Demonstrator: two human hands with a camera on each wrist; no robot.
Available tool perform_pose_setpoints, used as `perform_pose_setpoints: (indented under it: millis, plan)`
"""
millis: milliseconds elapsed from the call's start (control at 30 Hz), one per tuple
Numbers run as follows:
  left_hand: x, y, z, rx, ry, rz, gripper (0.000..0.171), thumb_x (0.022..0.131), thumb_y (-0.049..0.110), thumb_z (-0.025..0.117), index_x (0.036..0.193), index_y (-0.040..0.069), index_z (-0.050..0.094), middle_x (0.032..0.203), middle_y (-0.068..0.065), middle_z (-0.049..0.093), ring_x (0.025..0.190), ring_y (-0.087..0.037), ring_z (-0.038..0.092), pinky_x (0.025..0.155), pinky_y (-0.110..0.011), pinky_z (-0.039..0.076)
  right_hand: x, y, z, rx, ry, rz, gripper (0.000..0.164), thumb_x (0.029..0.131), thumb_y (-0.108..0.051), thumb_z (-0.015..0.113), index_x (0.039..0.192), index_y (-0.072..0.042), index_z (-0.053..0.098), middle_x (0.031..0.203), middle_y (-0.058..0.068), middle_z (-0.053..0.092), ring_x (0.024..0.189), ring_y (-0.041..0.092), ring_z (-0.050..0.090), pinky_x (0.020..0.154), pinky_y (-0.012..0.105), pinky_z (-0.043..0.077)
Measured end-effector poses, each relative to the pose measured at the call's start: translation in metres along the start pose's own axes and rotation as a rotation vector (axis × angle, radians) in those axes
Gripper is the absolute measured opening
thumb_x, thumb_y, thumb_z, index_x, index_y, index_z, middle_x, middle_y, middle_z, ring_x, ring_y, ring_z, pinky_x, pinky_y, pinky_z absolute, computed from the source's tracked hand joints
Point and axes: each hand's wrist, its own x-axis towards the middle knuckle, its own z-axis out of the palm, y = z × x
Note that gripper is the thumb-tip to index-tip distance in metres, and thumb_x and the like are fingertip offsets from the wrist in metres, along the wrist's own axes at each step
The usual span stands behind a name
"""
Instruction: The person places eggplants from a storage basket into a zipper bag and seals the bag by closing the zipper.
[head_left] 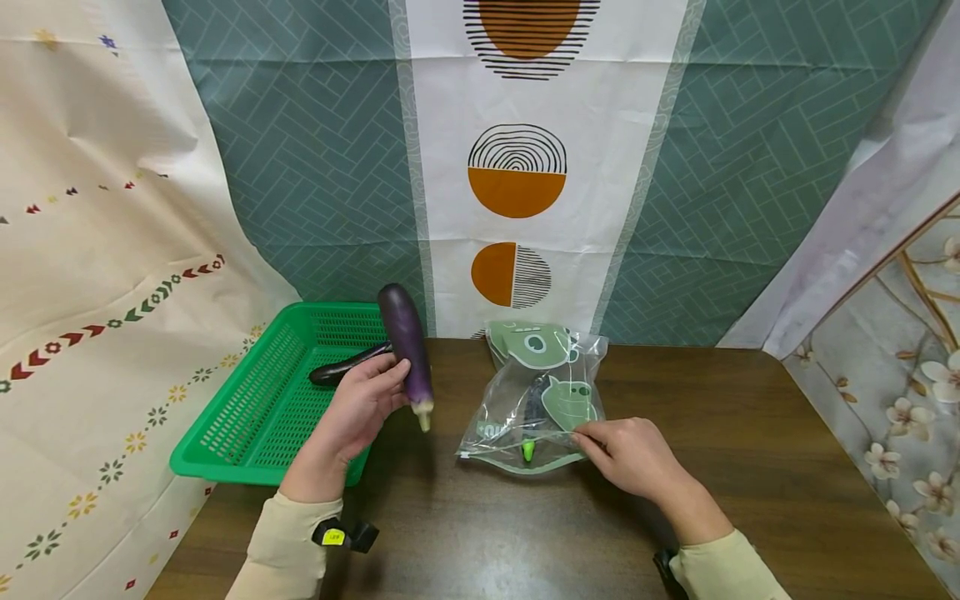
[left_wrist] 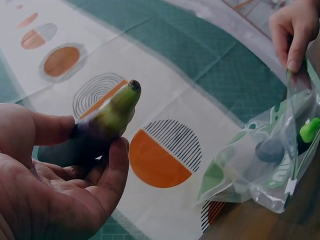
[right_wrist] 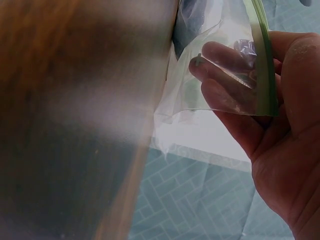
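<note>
My left hand (head_left: pixel 367 400) grips a purple eggplant (head_left: pixel 406 337) between thumb and fingers, its pale green stem end tilted downward in the head view. In the left wrist view that stem end (left_wrist: pixel 122 102) points away from the palm. At the table's middle lies a clear zip bag (head_left: pixel 498 417) with green cartoon prints. My right hand (head_left: pixel 633 458) pinches the right side of its green-edged mouth, and several fingers (right_wrist: pixel 225 57) show through the plastic. Inside the bag is a dark thing with a bright green tip (head_left: pixel 528 451), partly hidden by the prints.
A green plastic basket (head_left: pixel 225 417) stands at the left, with a long dark eggplant (head_left: pixel 333 373) in it, partly behind my left hand. The brown wooden table (head_left: pixel 480 533) runs back to a patterned cloth (head_left: pixel 517 275). Floral cloths hang at both sides.
</note>
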Motion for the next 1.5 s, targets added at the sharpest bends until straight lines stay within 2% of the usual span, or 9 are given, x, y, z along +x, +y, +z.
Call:
perform_pose_setpoints:
  millis: [200, 533, 833, 1167, 1500]
  plan:
    - [0.001, -0.004, 0.009, 0.015, -0.028, -0.023, 0.038, 0.117, 0.017, 0.057, 0.140, -0.013, 0.058, 0.115, -0.005, 0.075, 0.103, -0.018, 0.075, 0.099, -0.039, 0.059, 0.000, 0.000, 0.001, 0.004, 0.002, 0.004, 0.006, 0.102, -0.025, 0.083, 0.101, -0.020, 0.086, 0.082, -0.014, 0.078, 0.065, -0.001, 0.064, 0.059, 0.033, 0.055]
    - [0.001, -0.010, 0.023, 0.013, -0.084, -0.053, 0.036, 0.117, 0.016, 0.057, 0.138, -0.013, 0.057, 0.115, -0.008, 0.074, 0.101, -0.020, 0.076, 0.094, -0.034, 0.060, 0.000, 0.002, 0.002, -0.004, 0.008, -0.008, 0.005, 0.100, -0.024, 0.085, 0.102, -0.019, 0.087, 0.083, -0.013, 0.079, 0.066, -0.001, 0.066, 0.060, 0.033, 0.057]
    - [0.001, -0.016, 0.030, 0.083, -0.113, -0.087, 0.039, 0.116, 0.018, 0.059, 0.139, -0.013, 0.060, 0.115, -0.008, 0.075, 0.100, -0.019, 0.077, 0.095, -0.035, 0.060, 0.001, 0.001, 0.002, -0.006, 0.009, -0.005, 0.007, 0.101, -0.025, 0.084, 0.101, -0.019, 0.087, 0.083, -0.013, 0.079, 0.066, 0.000, 0.067, 0.060, 0.033, 0.057]
    - [0.001, -0.027, 0.041, 0.116, -0.222, -0.120, 0.040, 0.114, 0.017, 0.063, 0.139, -0.014, 0.061, 0.116, -0.010, 0.072, 0.102, -0.022, 0.075, 0.099, -0.039, 0.061, 0.000, 0.001, 0.001, -0.003, 0.011, -0.014, 0.008, 0.103, -0.026, 0.082, 0.101, -0.019, 0.086, 0.084, -0.014, 0.079, 0.067, 0.001, 0.068, 0.061, 0.035, 0.058]
    - [-0.001, -0.036, 0.050, 0.169, -0.290, -0.153, 0.036, 0.113, 0.018, 0.064, 0.133, -0.012, 0.064, 0.113, -0.012, 0.074, 0.098, -0.025, 0.075, 0.093, -0.041, 0.061, 0.000, 0.001, 0.002, 0.002, 0.038, -0.023, 0.005, 0.098, -0.023, 0.087, 0.100, -0.019, 0.086, 0.081, -0.015, 0.077, 0.065, -0.002, 0.065, 0.058, 0.032, 0.056]
